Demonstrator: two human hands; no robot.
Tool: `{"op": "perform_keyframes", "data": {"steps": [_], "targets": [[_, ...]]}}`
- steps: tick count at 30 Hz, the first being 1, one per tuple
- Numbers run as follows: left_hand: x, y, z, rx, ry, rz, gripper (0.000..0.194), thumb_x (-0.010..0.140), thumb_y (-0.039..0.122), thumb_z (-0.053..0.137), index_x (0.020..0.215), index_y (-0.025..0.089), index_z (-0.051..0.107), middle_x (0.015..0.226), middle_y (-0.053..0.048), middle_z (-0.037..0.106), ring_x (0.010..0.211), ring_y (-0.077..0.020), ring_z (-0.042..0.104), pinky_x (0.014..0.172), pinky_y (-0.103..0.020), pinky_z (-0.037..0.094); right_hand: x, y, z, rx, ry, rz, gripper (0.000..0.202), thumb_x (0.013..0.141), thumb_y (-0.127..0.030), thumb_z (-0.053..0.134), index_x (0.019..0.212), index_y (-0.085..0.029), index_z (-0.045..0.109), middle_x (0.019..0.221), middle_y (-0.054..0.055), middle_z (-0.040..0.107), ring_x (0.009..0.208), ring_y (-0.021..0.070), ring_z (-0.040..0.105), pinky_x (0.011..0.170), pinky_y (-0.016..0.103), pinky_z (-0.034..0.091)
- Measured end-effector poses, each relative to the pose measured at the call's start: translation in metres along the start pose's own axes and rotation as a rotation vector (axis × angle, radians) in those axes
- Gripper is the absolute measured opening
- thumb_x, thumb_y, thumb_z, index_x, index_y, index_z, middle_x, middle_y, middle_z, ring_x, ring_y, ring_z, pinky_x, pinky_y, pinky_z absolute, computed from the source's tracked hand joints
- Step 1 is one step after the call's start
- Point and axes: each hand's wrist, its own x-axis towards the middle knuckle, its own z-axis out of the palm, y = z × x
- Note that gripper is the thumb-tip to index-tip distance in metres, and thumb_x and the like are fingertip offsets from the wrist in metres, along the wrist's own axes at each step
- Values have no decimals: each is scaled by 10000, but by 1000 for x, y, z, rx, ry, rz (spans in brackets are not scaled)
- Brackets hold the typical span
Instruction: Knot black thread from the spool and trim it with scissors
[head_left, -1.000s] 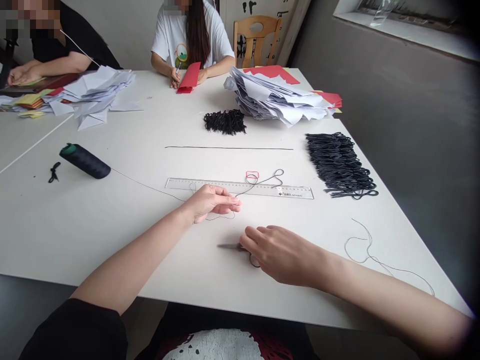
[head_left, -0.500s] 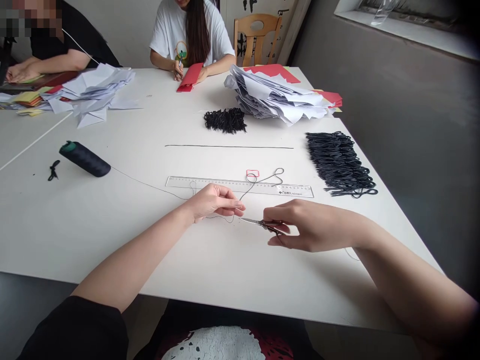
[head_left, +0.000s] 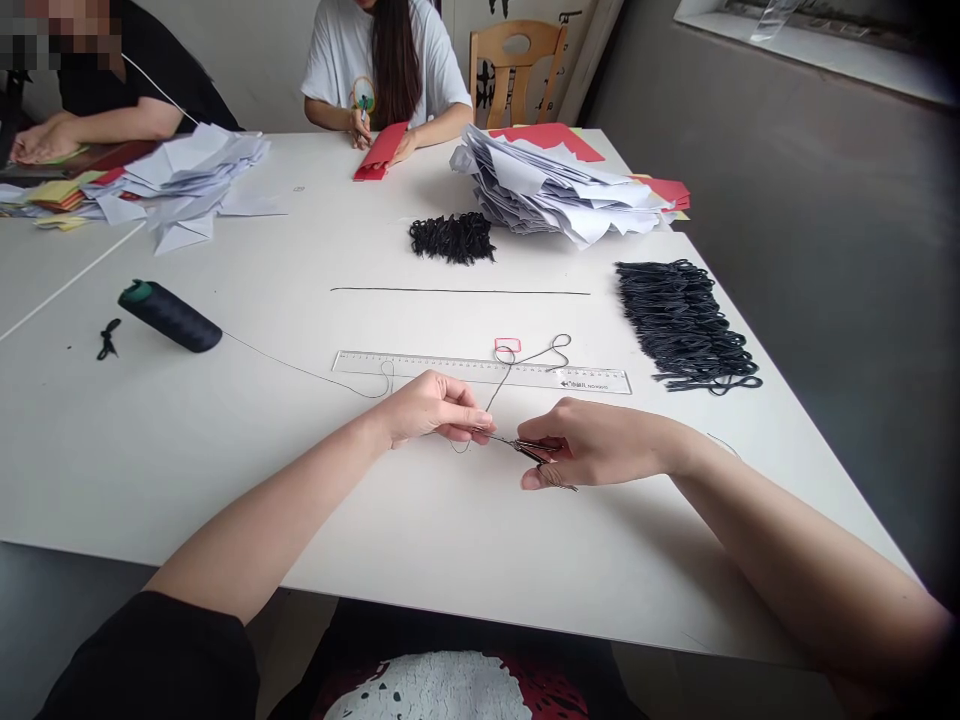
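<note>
Beyond my left hand (head_left: 442, 408), the white table (head_left: 420, 560) bears a clear ruler (head_left: 450, 368) and a straight black cord (head_left: 460, 291). Left of that hand lies a dark spool (head_left: 176, 318); looped black cords (head_left: 686, 325) lie past my right hand (head_left: 592, 440).

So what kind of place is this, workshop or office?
Probably a small handcraft or packing workroom, not clearly either. The shared white table carries a dark cylindrical thread spool, neat rows of black looped cords and a big stack of loose white paper.
</note>
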Motion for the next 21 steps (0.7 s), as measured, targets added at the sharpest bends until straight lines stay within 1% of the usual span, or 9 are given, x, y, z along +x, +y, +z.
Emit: {"op": "perform_keyframes", "data": {"steps": [7,12,21], "targets": [[1,-1,0,1,-4,-5,234,689,360,803,717,152,701,960,-102,751,859,-199,719,773,-281,551,2,2,2,7,7,-16,460,850,-578,530,655,-210,335,553,-57,418,477,82,361,491,246,269],[0,0,1,-3,5,-15,230,695,357,799,713,152,697,957,-99,752,868,-195,716,773,-274,549,3,2,3,7,17,-33,434,871,-537,524,659,-210,334,558,-57,432,474,77,362,492,241,282],[1,-1,-1,3,6,-13,242,695,371,801,721,153,697,970,-97,752,888,-200,714,776,-271,546,3,4,3,-6,28,-40,427,880,-532,517,661,-210,341,554,-56,436,470,77,363,492,239,287]]}}
